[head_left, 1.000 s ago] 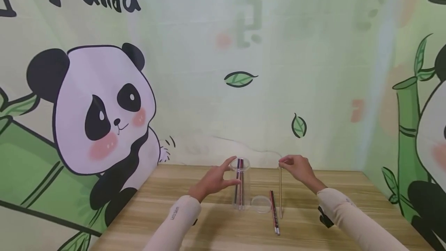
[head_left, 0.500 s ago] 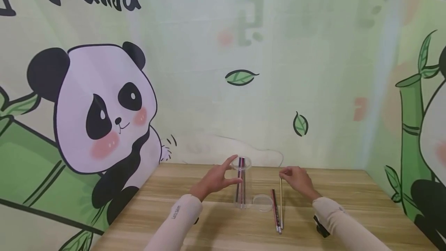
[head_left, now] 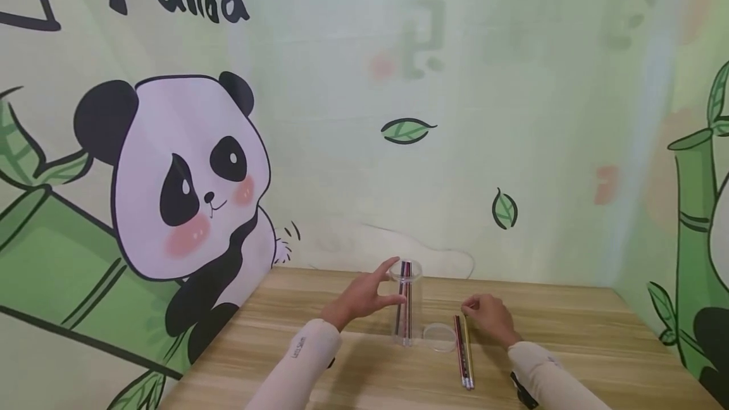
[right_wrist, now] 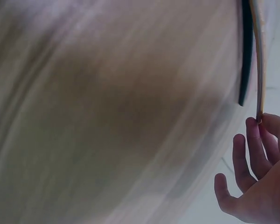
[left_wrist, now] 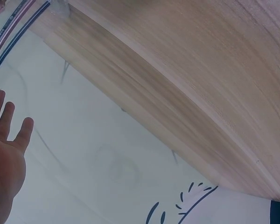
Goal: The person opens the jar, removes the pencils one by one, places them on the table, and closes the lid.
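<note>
A clear plastic cylinder [head_left: 416,312] stands upright on the table with several dark and reddish pencils [head_left: 405,309] inside. My left hand [head_left: 355,299] holds it from the left, thumb across the front and index finger at the rim. Three outstretched fingers of this hand show in the left wrist view. My right hand [head_left: 492,320] pinches the far end of a gold pencil [right_wrist: 263,65] between thumb and fingertips. That pencil slants beside a few dark and red pencils [head_left: 459,350] lying on the table. Whether its near end touches them I cannot tell.
A round clear lid [head_left: 439,338] lies between the cylinder and the loose pencils. Behind the wooden table [head_left: 569,328] hangs a green panda-printed backdrop [head_left: 330,163].
My right hand has come down and slightly nearer, lowering the gold pencil from nearly upright to a low slant beside the loose pencils. My left hand has stayed at the cylinder. The head view shifted slightly.
</note>
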{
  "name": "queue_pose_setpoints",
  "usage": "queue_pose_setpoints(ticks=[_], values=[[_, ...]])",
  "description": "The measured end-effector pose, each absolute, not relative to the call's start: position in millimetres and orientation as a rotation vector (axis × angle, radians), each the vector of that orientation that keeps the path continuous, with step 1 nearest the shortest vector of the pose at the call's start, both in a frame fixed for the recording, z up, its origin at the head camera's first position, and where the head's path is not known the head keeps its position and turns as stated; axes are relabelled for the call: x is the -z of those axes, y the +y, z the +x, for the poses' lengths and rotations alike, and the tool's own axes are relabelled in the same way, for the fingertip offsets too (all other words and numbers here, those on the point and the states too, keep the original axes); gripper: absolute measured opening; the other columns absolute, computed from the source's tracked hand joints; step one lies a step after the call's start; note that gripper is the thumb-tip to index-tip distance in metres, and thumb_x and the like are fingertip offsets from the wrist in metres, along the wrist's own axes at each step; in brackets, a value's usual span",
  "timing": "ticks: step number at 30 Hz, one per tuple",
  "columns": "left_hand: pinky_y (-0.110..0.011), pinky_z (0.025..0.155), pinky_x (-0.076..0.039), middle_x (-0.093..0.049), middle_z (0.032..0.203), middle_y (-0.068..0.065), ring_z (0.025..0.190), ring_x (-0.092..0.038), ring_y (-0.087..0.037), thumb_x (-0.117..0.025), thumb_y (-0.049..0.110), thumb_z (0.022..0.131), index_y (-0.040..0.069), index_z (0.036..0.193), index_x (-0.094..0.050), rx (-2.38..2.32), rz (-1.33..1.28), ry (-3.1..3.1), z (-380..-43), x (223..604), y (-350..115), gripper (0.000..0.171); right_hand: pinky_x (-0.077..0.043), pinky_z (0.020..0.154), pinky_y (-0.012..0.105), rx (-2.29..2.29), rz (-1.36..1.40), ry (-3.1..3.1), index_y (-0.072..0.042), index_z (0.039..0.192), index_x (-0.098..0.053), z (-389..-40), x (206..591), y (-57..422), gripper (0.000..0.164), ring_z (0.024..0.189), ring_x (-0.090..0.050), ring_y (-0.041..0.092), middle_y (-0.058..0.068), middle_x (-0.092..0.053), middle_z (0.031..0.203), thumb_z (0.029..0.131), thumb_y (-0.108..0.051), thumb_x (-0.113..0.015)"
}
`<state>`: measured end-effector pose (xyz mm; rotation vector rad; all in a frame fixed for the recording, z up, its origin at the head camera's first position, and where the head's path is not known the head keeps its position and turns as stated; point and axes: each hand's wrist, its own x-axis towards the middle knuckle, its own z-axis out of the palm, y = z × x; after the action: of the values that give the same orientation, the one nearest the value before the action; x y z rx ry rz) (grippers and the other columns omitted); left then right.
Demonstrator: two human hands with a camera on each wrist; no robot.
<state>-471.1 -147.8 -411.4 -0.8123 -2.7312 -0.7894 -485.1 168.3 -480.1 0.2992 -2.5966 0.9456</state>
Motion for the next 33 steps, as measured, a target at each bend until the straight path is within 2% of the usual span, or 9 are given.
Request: queue_pose_setpoints(ticks=[8,22,29,33], values=[[-0.054,0.110,-0.046,-0.063,0.144,-0.015,0.133,-0.059,-0.034,-0.073,0.053,0.094,0.031,0.165,-0.023,0.801,-0.840,-2.719,-472.6,413.2,-147.7,0.089,-0.055,0.064,0.037,-0.860,0.325,-2.600,-0.006,0.089,-0.079,-490.0,496.3,165.3,0.007,0.075,-0.069,0.020,0.008,-0.077,0.087,0.089,-0.013,-0.077],[-0.057,0.110,-0.046,-0.061,0.146,-0.015,0.135,-0.057,-0.036,-0.072,0.054,0.094,0.031,0.165,-0.022,0.812,-0.826,-2.748,-470.9,412.0,-148.0,0.090,-0.052,0.062,0.037,-0.833,0.269,-2.678,-0.009,0.086,-0.078,-488.0,493.1,159.7,0.010,0.075,-0.069,0.021,0.006,-0.077,0.087,0.088,-0.018,-0.081],[-0.054,0.109,-0.047,-0.064,0.142,-0.015,0.131,-0.060,-0.034,-0.073,0.052,0.094,0.026,0.165,-0.023,0.770,-0.845,-2.723,-472.1,412.4,-147.9,0.090,-0.051,0.060,0.039,-0.808,0.237,-2.684,-0.012,0.086,-0.080,-484.0,492.4,160.8,0.012,0.073,-0.066,0.019,0.004,-0.076,0.085,0.089,-0.024,-0.081],[-0.053,0.109,-0.047,-0.065,0.141,-0.013,0.131,-0.061,-0.033,-0.072,0.053,0.094,0.028,0.166,-0.022,0.759,-0.837,-2.723,-473.8,412.9,-148.9,0.090,-0.051,0.060,0.041,-0.786,0.218,-2.698,-0.013,0.086,-0.080,-483.2,490.5,160.3,0.014,0.075,-0.067,0.021,0.005,-0.076,0.087,0.089,-0.026,-0.081]])
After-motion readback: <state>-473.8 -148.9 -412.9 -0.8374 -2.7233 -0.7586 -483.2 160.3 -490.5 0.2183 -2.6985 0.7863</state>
